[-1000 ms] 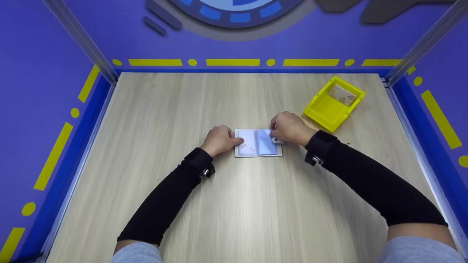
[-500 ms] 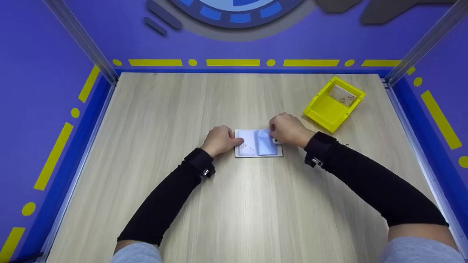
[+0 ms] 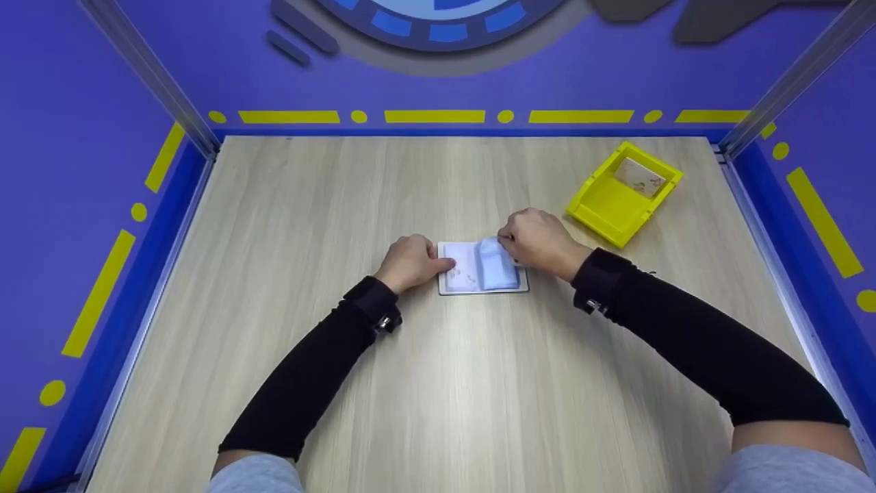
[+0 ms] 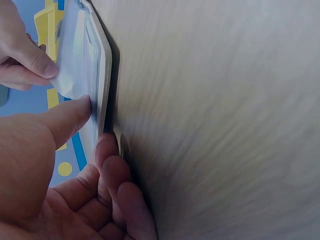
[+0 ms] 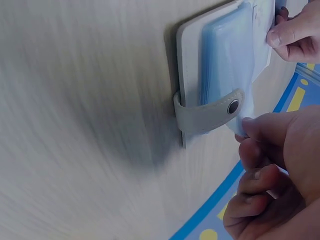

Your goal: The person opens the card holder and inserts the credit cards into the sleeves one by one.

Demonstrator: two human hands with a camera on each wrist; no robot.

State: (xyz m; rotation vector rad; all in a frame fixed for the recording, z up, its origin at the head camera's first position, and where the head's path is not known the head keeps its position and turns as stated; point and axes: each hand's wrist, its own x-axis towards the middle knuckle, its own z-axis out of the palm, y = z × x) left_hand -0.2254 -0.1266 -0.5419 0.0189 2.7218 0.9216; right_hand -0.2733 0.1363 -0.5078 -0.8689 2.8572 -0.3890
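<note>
A small card holder point(image 3: 523, 284) with a white cover lies spread open on the table. Its left page point(image 3: 462, 267) is whitish with a small reddish print; bluish clear plastic sleeves point(image 3: 498, 270) stack on the right. My left hand point(image 3: 408, 263) grips the holder's left edge, thumb pressing on the page and fingers against the cover's edge. At the top right corner, my right hand point(image 3: 540, 239) pinches a plastic sleeve between thumb and forefinger, and the sleeve bows upward. In the right wrist view, a white strap point(image 5: 200, 118) with a metal snap point(image 5: 233, 106) arches over the sleeves' edge.
A yellow bin point(image 3: 606, 212) stands tilted at the back right of the table, with a white, reddish-patterned card point(image 3: 641, 178) leaning inside. Blue panels point(image 3: 424, 92) with yellow marks enclose the table point(image 3: 328, 198) at the back and sides.
My right hand has moved slightly left and up with the pinched sleeve, which now bulges higher off the stack. The left hand keeps its place on the holder's left edge.
</note>
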